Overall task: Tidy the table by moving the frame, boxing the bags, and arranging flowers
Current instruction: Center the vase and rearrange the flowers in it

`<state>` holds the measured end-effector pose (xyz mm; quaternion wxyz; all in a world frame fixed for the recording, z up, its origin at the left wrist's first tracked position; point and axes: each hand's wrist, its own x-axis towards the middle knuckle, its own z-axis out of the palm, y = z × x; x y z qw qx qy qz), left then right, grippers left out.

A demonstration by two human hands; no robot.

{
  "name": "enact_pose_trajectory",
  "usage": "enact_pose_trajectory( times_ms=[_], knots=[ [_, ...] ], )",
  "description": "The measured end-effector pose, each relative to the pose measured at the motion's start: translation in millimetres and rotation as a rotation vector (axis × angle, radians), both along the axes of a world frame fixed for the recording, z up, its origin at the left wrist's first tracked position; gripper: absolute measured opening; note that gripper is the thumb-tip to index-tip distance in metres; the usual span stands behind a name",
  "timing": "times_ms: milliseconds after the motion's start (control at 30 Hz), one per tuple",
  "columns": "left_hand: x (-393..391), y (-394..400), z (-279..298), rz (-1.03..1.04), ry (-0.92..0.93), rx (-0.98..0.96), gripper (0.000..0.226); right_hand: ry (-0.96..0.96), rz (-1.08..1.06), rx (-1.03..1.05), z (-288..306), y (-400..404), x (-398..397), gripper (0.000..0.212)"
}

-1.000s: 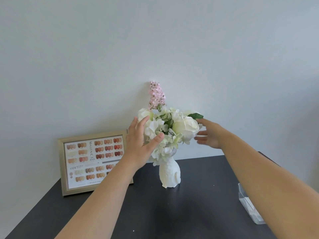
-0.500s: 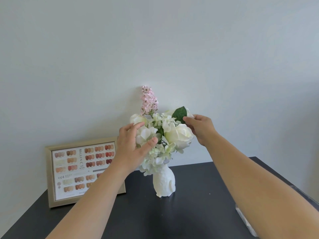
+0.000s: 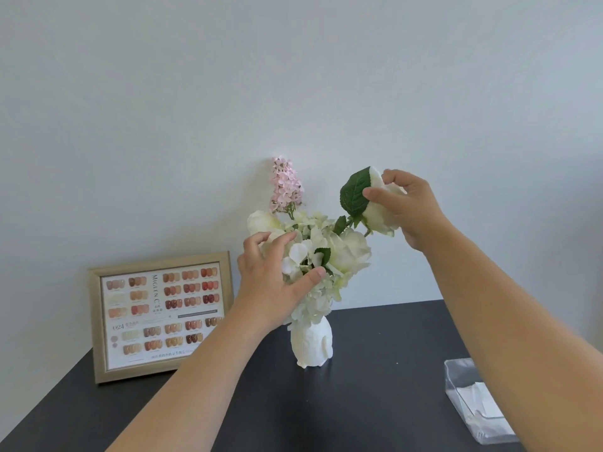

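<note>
Right hand (image 3: 412,213) pinches a white rose (image 3: 380,216) above the vase (image 3: 311,349); left hand (image 3: 272,282), fingers curled, cups the bouquet (image 3: 321,256)

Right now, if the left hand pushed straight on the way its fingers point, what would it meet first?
The left hand already touches the white flowers, so it would press deeper into that bunch; the wall lies behind, though depth is hard to judge.
</note>
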<state>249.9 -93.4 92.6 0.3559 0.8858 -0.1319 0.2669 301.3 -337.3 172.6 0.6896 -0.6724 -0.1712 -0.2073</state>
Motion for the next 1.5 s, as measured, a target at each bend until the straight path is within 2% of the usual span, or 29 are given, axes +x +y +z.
enact_pose_trajectory(
  times_ms=[133,300,400,533,633,700,800,867,933,1000,1067,1167,1233,1367,1500],
  knots=[
    [-1.8,2.9,5.5,0.028,0.019,0.03,0.074,0.031,-0.125,0.003,-1.3,-3.5,-6.1,0.02],
    [-2.1,8.2,41.4,0.142,-0.097,0.042,0.056,-0.135,-0.307,0.064,43.3,-9.0,-32.0,0.025],
    [4.6,-6.1,71.3,0.087,-0.201,0.092,0.052,-0.24,-0.338,0.056,75.9,-4.5,-53.7,0.024],
    [19.1,-46.3,103.5,0.039,-0.234,0.23,0.051,-0.329,-0.34,0.05,101.3,7.1,-72.7,0.024],
    [24.5,-66.5,118.8,-0.066,-0.243,0.084,0.041,-0.343,-0.342,0.076,112.2,10.2,-82.7,0.02],
    [23.9,-73.0,127.5,-0.141,-0.275,-0.055,0.026,-0.349,-0.305,0.094,115.6,8.5,-89.7,0.018],
    [19.9,-74.0,141.5,-0.193,-0.322,-0.151,0.026,-0.377,-0.092,0.131,115.2,-3.2,-97.3,0.041],
    [16.5,-71.6,153.1,-0.206,-0.346,-0.203,0.03,-0.341,0.158,0.331,113.6,-16.0,-98.6,0.041],
    [9.2,-70.1,162.0,-0.243,-0.38,-0.269,0.024,-0.205,0.282,0.464,108.4,-24.5,-95.0,0.04],
    [2.0,-70.8,164.3,-0.276,-0.417,-0.27,0.016,-0.131,0.211,0.274,97.1,-20.9,-92.5,0.039],
    [-7.5,-73.2,162.4,-0.287,-0.465,-0.213,0.023,-0.202,0.118,0.007,82.2,-10.3,-91.0,0.035],
    [-14.8,-74.5,158.1,-0.319,-0.505,-0.142,0.023,-0.359,0.098,-0.182,79.3,6.6,-99.8,0.026],
    [-15.5,-73.0,155.5,-0.312,-0.482,-0.097,0.022,-0.4,0.063,-0.199,83.4,12.5,-100.8,0.023],
    [-10.3,-63.9,151.4,-0.281,-0.36,-0.114,0.009,-0.344,-0.053,-0.197,82.3,15.4,-97.3,0.022],
    [-4.5,-42.4,139.9,-0.218,-0.235,-0.025,0.041,-0.297,-0.149,-0.093,81.4,12.1,-104.3,0.025]
  ],
)
